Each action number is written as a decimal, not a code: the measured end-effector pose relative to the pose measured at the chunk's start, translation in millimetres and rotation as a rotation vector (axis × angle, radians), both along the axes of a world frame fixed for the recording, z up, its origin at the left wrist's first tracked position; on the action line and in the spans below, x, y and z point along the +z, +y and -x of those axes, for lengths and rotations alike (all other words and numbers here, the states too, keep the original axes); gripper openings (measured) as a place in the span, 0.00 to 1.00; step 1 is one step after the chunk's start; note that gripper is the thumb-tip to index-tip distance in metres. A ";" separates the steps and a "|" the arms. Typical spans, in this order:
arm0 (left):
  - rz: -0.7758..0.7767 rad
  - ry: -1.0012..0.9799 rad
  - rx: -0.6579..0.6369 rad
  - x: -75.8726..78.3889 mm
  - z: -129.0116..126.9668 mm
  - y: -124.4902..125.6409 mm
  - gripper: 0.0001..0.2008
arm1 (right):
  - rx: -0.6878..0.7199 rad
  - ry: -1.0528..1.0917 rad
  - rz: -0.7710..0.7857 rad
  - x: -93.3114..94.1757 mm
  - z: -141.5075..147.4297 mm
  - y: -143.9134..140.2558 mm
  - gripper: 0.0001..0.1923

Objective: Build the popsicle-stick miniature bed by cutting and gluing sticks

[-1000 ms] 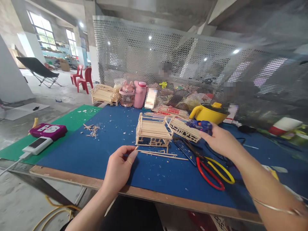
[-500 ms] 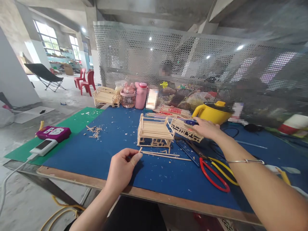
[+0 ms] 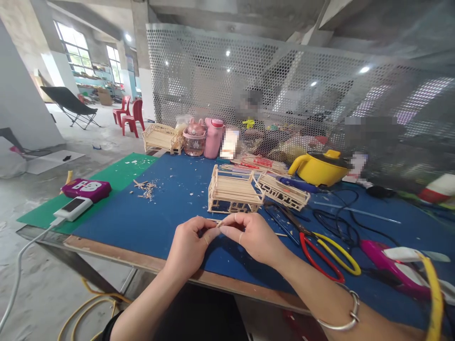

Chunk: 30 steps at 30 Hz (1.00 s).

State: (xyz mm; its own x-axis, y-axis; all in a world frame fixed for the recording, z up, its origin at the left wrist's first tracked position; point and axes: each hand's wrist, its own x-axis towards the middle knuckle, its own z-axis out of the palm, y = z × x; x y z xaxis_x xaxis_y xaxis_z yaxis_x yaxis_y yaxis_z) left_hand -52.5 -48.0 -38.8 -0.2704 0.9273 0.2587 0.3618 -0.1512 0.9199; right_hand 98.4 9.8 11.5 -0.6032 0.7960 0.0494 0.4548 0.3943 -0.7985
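My left hand (image 3: 190, 244) is closed in a pinch on a short thin wooden stick (image 3: 219, 224) above the front of the blue mat. My right hand (image 3: 259, 239) meets it from the other side, thumb and forefinger pinched on the stick's other end; the fingertips hide most of it. Just beyond both hands stands a small bed-like frame (image 3: 234, 189) built of wooden sticks. A second latticed stick piece (image 3: 284, 190) leans at its right, with a blue-handled tool (image 3: 298, 183) behind it. More thin sticks lie partly hidden behind my hands.
Scissors (image 3: 322, 268) with red and yellow handles lie to the right, near black cables and a purple device (image 3: 382, 270). Behind stand a yellow pot (image 3: 320, 170), a pink bottle (image 3: 213, 139) and another stick model (image 3: 161, 138). Wood scraps (image 3: 145, 188) lie left.
My right hand has come away from the blue-handled tool, moving left and nearer to meet my left hand at the small stick. The blue tool now lies behind the latticed piece.
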 end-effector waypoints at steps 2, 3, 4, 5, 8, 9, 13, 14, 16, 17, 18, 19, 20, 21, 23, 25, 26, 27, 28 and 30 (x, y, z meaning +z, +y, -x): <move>-0.012 0.003 -0.009 1.7 0.4 -0.9 0.07 | -0.014 0.015 0.015 -1.1 1.6 0.7 0.11; -0.017 0.009 -0.015 2.4 0.5 -1.3 0.07 | -0.020 0.022 0.016 -1.6 2.4 -0.2 0.11; -0.023 0.018 -0.022 3.0 0.7 -1.6 0.07 | -0.027 0.025 0.008 -1.9 3.2 -1.5 0.11; -0.027 0.030 -0.032 3.4 0.8 -1.7 0.07 | -0.033 0.024 -0.015 -2.0 3.9 -2.7 0.11; -0.003 0.077 -0.050 3.4 1.1 -1.2 0.07 | -0.083 0.005 -0.160 -1.5 3.8 -1.3 0.10; 0.015 0.091 -0.047 3.1 1.1 -0.8 0.09 | -0.121 -0.011 -0.225 -1.7 3.0 1.6 0.10; 0.071 0.115 -0.021 2.9 1.1 -0.1 0.18 | -0.291 -0.167 -0.499 -8.7 -1.6 19.4 0.11; 0.079 0.118 -0.023 3.2 1.2 -0.2 0.16 | -0.299 -0.227 -0.567 -11.9 -2.1 23.4 0.12; 0.087 0.130 -0.033 4.0 1.7 -0.7 0.13 | -0.281 -0.347 -0.685 -18.5 -1.9 29.1 0.12; 0.085 0.139 -0.039 4.5 2.0 -0.9 0.12 | -0.271 -0.397 -0.729 -21.5 -1.2 31.0 0.13; 0.081 0.149 -0.045 4.8 2.4 -1.1 0.11 | -0.264 -0.440 -0.762 -24.2 -0.4 32.4 0.13; 0.074 0.160 -0.050 5.0 2.7 -1.3 0.11 | -0.264 -0.475 -0.784 -26.4 0.6 33.6 0.14; 0.069 0.171 -0.056 5.0 3.0 -1.4 0.10 | -0.266 -0.504 -0.797 -28.3 1.6 34.6 0.14; 0.064 0.182 -0.061 4.9 3.2 -1.5 0.09 | -0.266 -0.529 -0.806 -29.8 2.5 35.5 0.14; 0.056 0.207 -0.071 4.5 3.4 -1.7 0.09 | -0.258 -0.564 -0.811 -31.8 4.0 37.1 0.15; 0.050 0.229 -0.075 4.2 3.4 -1.9 0.08 | -0.243 -0.580 -0.808 -32.7 5.1 38.3 0.15; 0.050 0.237 -0.076 4.2 3.3 -2.0 0.08 | -0.240 -0.580 -0.801 -32.8 5.4 38.7 0.15; 0.050 0.244 -0.076 4.4 3.4 -2.1 0.08 | -0.241 -0.576 -0.788 -32.7 5.8 39.1 0.14; 0.052 0.249 -0.077 4.6 3.4 -2.1 0.08 | -0.245 -0.566 -0.772 -32.6 6.0 39.3 0.14; 0.052 0.251 -0.081 5.1 3.7 -1.9 0.08 | -0.258 -0.538 -0.734 -32.2 6.5 39.8 0.14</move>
State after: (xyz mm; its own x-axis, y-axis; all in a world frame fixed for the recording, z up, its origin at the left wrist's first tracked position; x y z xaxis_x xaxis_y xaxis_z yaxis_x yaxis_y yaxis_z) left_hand -56.2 -49.9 -33.7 -0.1278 0.9573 0.2594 0.5684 -0.1436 0.8101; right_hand 92.0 49.5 -20.7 -0.5004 0.7885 0.3575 0.8332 0.5508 -0.0486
